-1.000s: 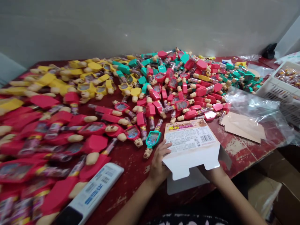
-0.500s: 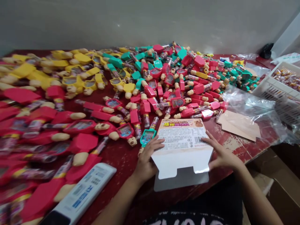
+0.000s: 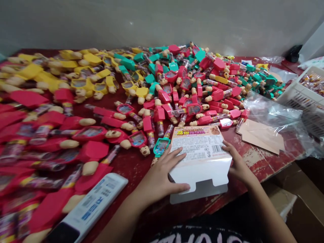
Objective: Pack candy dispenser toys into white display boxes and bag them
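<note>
A printed cardboard box (image 3: 197, 145) with a barcode lies on the red table in front of me, its white notched flap toward my body. My left hand (image 3: 165, 173) grips its left side, fingers over the printed face and thumb at the white flap. At the right side, my right hand (image 3: 236, 162) holds the edge, with part of its fingers hidden behind the box. Just beyond my left fingers rests a teal toy with a candy-filled tube (image 3: 162, 145). A grey-white flap (image 3: 199, 195) shows under the box's near edge.
Piles of red toys (image 3: 91, 135), yellow toys (image 3: 91, 84) and teal toys (image 3: 152, 60) cover the table (image 3: 253, 148). A white and blue packaged object (image 3: 96, 202) lies at the left. Cardboard pieces (image 3: 263, 135), plastic bags (image 3: 273, 111) and a white basket (image 3: 298, 87) stand right.
My left hand has slid further over the box, its thumb now at the white flap. The near flap has bent downward, and the view has shifted slightly.
</note>
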`<control>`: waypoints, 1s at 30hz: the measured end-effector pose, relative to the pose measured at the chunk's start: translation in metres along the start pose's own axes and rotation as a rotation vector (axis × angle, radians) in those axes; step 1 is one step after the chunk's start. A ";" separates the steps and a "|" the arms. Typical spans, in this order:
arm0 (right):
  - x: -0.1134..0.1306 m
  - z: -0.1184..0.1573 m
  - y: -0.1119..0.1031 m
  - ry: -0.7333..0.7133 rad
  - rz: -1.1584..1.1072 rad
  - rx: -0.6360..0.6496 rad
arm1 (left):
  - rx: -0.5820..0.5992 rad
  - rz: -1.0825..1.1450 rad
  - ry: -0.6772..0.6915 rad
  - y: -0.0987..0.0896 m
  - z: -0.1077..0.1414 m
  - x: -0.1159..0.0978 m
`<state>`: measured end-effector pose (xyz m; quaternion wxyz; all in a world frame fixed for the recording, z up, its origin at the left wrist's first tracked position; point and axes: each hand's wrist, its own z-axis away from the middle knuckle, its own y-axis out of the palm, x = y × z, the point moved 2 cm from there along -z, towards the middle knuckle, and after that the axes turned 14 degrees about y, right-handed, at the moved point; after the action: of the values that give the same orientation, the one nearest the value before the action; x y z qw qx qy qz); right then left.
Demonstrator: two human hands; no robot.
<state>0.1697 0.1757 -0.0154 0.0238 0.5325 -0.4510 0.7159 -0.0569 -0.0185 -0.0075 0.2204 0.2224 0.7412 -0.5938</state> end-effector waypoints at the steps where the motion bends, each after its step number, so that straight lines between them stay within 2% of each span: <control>1: 0.003 0.001 -0.006 0.007 0.029 0.086 | -0.026 -0.075 0.022 0.004 -0.001 -0.002; 3: 0.007 0.003 -0.014 0.026 0.090 0.186 | -0.148 -0.246 0.071 0.013 -0.003 -0.002; 5: 0.010 0.002 -0.016 0.019 0.131 0.180 | -0.275 -0.375 0.119 0.022 -0.005 -0.002; 11: 0.006 -0.009 0.007 -0.008 0.236 -0.207 | -0.425 -0.503 0.224 0.027 -0.012 0.001; 15: 0.002 -0.011 0.017 -0.025 0.274 -0.335 | -0.461 -0.544 0.236 0.029 -0.014 0.006; 19: 0.000 -0.011 0.014 -0.036 0.250 -0.320 | -0.454 -0.569 0.283 0.029 -0.015 0.006; 22: -0.002 -0.010 0.009 -0.042 0.149 -0.251 | -0.475 -0.455 0.255 0.023 -0.007 -0.006; 24: -0.004 -0.008 0.005 -0.024 0.030 -0.246 | -0.623 -0.363 0.216 0.016 0.007 -0.019; 26: -0.004 -0.004 0.001 0.014 -0.096 -0.285 | -0.769 -0.279 0.273 0.011 0.024 -0.034; 27: -0.002 -0.001 -0.002 0.037 -0.147 -0.316 | -0.764 -0.216 0.311 0.010 0.030 -0.041; 28: 0.002 0.001 -0.005 0.061 -0.186 -0.348 | -0.696 -0.123 0.324 0.011 0.034 -0.046; 30: 0.012 0.007 -0.012 0.108 -0.253 -0.424 | -0.482 0.154 0.229 0.017 0.033 -0.051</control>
<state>0.1758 0.1723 0.0020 0.2486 0.5286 -0.5191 0.6240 -0.0042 -0.0514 0.0030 0.2264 0.2850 0.8621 -0.3526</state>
